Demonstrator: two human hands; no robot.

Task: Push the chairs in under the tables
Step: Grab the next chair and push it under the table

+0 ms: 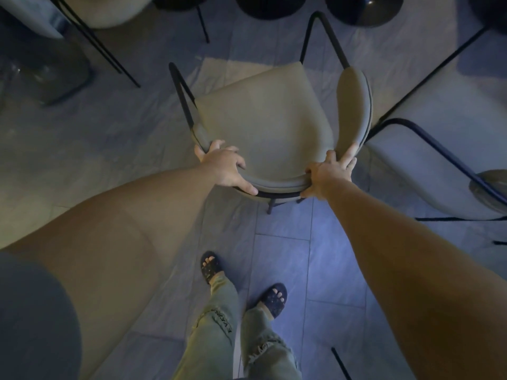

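A beige padded chair (263, 124) with a curved backrest and thin black metal arms stands right in front of me on the tiled floor. My left hand (223, 167) grips the left part of the backrest rim. My right hand (329, 174) grips the right part of the same rim, fingers wrapped over the padding. The seat faces away from me, toward dark round table bases (365, 9) at the top of the view. The tabletops themselves are out of sight.
Another beige chair (428, 160) with a black frame stands close on the right, almost touching. A third chair (109, 12) is at the top left, its thin legs reaching down. My feet in dark sandals (211, 267) are on grey floor tiles.
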